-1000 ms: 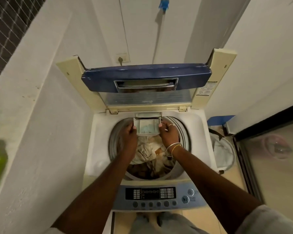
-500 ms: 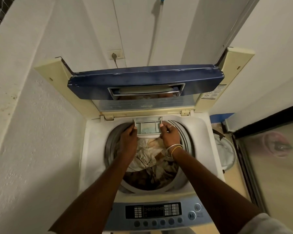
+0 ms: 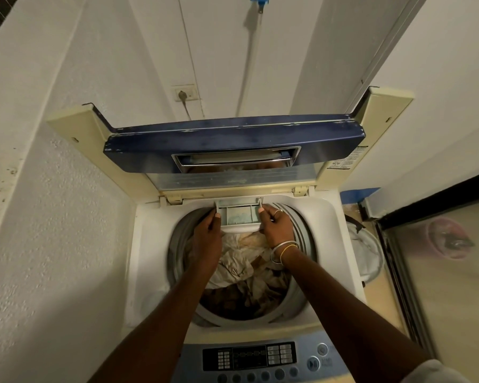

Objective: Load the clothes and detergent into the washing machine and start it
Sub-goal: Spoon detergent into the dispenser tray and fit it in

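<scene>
Gripping the detergent drawer (image 3: 239, 215) from either side, we are holding our left hand (image 3: 207, 236) against its left wall and pinching its right front corner with our right hand (image 3: 275, 226). The drawer is sitting between both hands at the rear rim of the washing machine (image 3: 340, 244), blue-white powder showing inside. Crumpled pale and brown clothes (image 3: 249, 269) are lying in the drum below.

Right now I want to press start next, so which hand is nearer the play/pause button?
Right. The right hand grips the detergent drawer's right side, on the same side as the play/pause button; the left hand grips the drawer's left side, farther away.
</scene>
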`<state>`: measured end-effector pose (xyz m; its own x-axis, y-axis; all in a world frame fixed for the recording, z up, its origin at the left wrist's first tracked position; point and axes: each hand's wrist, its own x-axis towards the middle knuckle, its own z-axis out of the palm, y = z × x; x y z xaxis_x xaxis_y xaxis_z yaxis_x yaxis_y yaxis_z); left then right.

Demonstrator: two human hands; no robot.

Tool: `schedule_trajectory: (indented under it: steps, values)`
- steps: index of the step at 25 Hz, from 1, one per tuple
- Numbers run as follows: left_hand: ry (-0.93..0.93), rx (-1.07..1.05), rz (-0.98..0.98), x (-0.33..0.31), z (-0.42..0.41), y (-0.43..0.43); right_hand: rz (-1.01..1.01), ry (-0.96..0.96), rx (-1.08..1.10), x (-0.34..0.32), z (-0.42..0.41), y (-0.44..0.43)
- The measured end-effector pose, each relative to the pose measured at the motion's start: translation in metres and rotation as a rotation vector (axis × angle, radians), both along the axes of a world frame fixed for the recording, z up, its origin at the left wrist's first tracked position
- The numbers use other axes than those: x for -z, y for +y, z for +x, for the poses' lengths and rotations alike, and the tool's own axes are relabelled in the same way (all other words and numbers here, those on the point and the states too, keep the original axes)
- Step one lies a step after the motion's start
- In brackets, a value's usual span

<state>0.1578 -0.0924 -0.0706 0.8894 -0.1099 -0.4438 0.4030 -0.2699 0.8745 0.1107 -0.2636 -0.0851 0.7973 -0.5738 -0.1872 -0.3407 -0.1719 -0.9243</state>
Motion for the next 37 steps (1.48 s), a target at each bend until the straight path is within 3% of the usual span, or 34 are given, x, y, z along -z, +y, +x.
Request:
schedule_trajectory:
  steps: [37]
  values:
    - [-0.014, -0.12, -0.063, -0.007, 0.009, -0.007, -0.077, 0.116, -0.053, -0.011, 0.007, -0.003]
